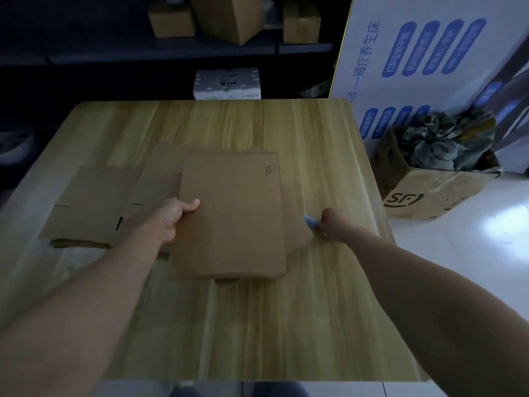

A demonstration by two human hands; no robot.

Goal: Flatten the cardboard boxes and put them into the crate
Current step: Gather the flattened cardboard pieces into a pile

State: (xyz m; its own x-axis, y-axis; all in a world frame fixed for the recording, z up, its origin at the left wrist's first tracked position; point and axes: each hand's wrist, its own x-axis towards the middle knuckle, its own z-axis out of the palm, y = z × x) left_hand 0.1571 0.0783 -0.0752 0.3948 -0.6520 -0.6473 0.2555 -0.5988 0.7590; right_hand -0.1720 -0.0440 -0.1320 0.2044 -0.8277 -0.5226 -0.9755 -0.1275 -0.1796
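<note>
Head view: left hand (174, 214) pinches flattened carton (234, 216) edge to steady it; right hand (332, 223) clenches blue cutter (310, 220) beside it.

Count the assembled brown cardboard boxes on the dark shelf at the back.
3: a small brown cardboard box at left, a large one in the middle, another at right. More may be hidden.

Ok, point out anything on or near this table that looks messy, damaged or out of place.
The flattened boxes lie fanned and overlapping, not squared into one stack. On the floor to the right, the open SF carton is creased and stuffed with crumpled cloth. The right hand holds a small blue object, too blurred to identify.
</note>
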